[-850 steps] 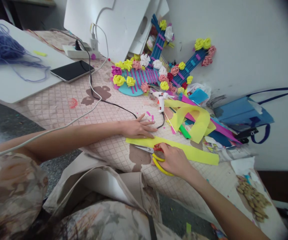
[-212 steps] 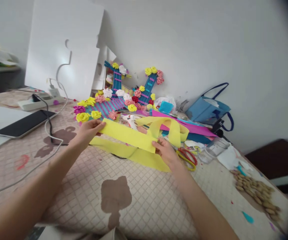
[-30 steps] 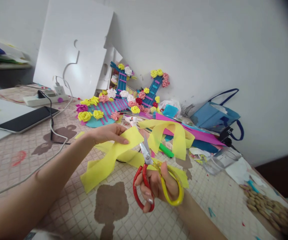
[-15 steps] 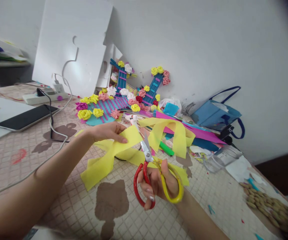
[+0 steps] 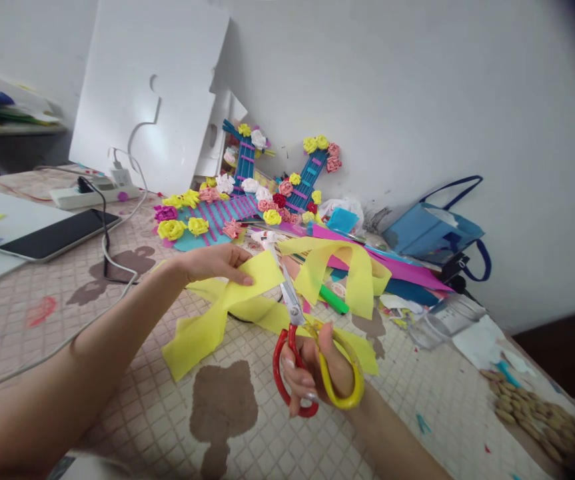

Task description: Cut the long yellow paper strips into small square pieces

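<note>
"Begin with the largest item."
"The bench (image 5: 142, 407), under a quilted cover with several dark patches. At its back a white panel (image 5: 127, 60) leans, tilted. By the wall at the right sits a blue tote bag (image 5: 434, 233) with dark handles."

"Next in size?"
"Blue craft pieces (image 5: 217, 217), banded in purple and trimmed with yellow, white, pink and red paper flowers; they stand between the panel and the bag."

"The working material?"
"A yellow paper strip (image 5: 262, 272), raised in front of me, its near end drooping towards the bench. A second yellow strip (image 5: 267, 315) lies flat beneath it; a looped yellow strip (image 5: 358, 277) rests to the right."

"State of the hands?"
"My left hand (image 5: 221, 263) pinches the raised strip, thumb uppermost. My right hand (image 5: 312, 367) is threaded through the red and yellow handles of the scissors (image 5: 294, 312). The blades stand narrow at the strip's right end; whether they bite into it, I cannot tell."

"Smaller items?"
"A black-screened smartphone (image 5: 60, 235) at the left, and, smallest, peanuts (image 5: 537, 415) heaped at the right edge."
</note>
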A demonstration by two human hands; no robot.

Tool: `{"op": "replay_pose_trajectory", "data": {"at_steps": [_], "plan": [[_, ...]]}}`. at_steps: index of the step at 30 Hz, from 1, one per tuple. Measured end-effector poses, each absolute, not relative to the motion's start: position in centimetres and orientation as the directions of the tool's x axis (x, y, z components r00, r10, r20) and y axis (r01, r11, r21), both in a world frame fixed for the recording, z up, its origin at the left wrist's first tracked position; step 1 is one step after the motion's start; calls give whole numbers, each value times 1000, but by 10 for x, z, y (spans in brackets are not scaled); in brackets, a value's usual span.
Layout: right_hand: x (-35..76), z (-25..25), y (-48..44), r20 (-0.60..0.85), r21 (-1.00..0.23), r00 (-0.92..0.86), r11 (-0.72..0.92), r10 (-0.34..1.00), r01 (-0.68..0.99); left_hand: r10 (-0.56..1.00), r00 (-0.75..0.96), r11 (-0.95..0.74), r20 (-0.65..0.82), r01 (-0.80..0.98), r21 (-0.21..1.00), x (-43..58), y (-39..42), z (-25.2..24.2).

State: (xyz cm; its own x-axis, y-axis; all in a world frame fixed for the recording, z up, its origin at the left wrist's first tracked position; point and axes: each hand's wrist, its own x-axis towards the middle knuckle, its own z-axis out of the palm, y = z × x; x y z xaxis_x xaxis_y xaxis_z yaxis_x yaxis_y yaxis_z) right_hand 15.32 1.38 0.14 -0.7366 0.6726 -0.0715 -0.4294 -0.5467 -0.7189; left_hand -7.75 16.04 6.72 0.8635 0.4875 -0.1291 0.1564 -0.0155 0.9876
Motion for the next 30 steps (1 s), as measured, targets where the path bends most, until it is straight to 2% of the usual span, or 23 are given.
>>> {"op": "replay_pose_trajectory", "data": {"at_steps": [7, 13, 19, 25, 30], "plan": [[151, 0, 13, -33, -727, -721, -511, 693, -458, 492, 862, -21, -126, 156, 988, -80, 161, 68], [152, 7, 9, -99, -722, -759, -572, 643, -390, 466, 877, -30, -121, 152, 988, -75, 158, 67], [154, 9, 9, -106, -728, -753, -567, 649, -386, 467, 870, -38, -157, 197, 980, -71, 153, 68], [154, 10, 9, -109, -706, -767, -592, 633, -388, 461, 880, -103, -112, 179, 978, -68, 153, 65], [151, 6, 11, -70, -689, -751, -577, 657, -440, 454, 877, -26, -158, 190, 981, -70, 154, 65]]}}
